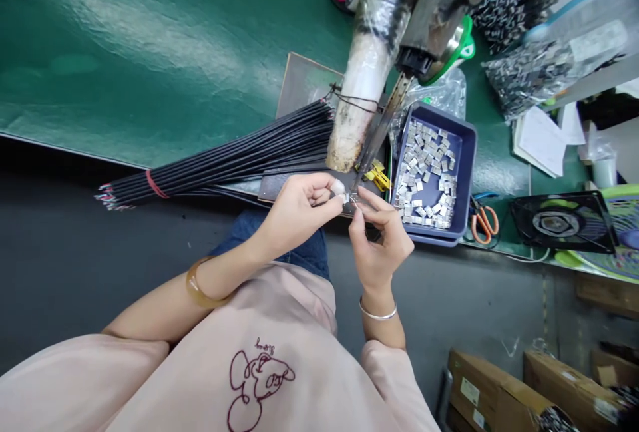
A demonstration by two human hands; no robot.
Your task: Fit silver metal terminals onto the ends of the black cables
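My left hand [302, 209] is closed in a pinch on a small metal connector [346, 198]; a white bit [338, 187] shows at its fingers, perhaps a finger cover. Close on the right, my right hand [377, 235] pinches a thin pale wire [355, 203] between thumb and fingers, its end meeting the connector. Right above both hands, the narrow tip of a soldering iron [382, 132] points down. Beside it hangs a plastic-wrapped tube [357, 92] with a blunt white end. A bundle of black cables [234, 146], tied with a red band, lies to the left.
A blue tray [464, 172] of loose metal connectors [424, 176] stands right of my hands. Orange-handled pliers [483, 222], a black fan [562, 222] and a bag of metal parts [532, 76] lie farther right. Cardboard boxes [494, 389] sit on the floor. A yellow clip-like piece [378, 176] lies behind my hands.
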